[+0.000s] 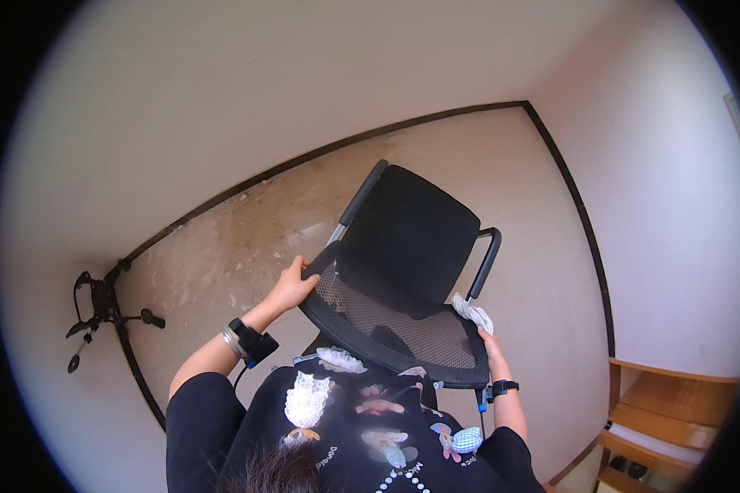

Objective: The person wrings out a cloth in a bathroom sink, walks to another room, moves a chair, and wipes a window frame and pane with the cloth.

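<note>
In front of me is a black office chair with a padded seat and a mesh backrest, its back toward my body. My left hand grips the left end of the backrest, thumb over the mesh edge. At the opposite end, my right hand is closed around part of a pale, crumpled cloth against the backrest's side; most of its fingers are hidden. Beyond the hands stand the left armrest and the right armrest. The chair's legs are mostly out of sight.
White walls with dark skirting meet in a corner ahead. Pale debris and stains mark the floor to the left. A black frame with several arms stands at far left. Wooden shelves are at lower right.
</note>
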`<control>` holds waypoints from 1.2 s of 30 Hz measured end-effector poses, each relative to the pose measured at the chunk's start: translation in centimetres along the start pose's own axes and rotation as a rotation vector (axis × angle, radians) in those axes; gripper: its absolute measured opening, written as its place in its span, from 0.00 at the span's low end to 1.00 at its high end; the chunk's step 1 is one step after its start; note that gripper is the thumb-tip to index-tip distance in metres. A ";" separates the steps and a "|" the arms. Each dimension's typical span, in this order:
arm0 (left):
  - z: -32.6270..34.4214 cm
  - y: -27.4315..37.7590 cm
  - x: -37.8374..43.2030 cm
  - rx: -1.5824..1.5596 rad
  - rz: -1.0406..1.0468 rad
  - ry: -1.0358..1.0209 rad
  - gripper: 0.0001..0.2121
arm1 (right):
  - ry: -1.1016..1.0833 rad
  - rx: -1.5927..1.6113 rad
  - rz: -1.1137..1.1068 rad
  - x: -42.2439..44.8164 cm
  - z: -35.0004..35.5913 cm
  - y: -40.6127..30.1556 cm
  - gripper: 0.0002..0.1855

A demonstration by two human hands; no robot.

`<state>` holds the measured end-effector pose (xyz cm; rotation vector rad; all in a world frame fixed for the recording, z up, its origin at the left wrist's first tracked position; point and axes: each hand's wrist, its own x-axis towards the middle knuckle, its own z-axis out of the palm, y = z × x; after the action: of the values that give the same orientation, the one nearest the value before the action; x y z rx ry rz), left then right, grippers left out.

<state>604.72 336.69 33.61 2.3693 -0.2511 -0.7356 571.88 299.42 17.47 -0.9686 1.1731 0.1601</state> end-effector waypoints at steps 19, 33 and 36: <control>-0.5 -2.8 5.1 0.055 -0.064 -0.408 0.35 | 0.097 0.307 0.113 -5.8 -2.9 1.8 0.18; 1.7 -5.1 1.4 -0.048 -0.155 -0.281 0.32 | 0.007 -0.296 -0.438 -4.7 1.9 -17.2 0.22; 3.6 -3.4 0.4 -0.049 -0.164 -0.240 0.30 | -0.117 -0.410 -0.573 -1.6 1.2 -21.4 0.22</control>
<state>602.98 337.38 28.98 2.2736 -0.1381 -1.0940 584.22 287.85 30.74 -1.5982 0.7269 -0.0060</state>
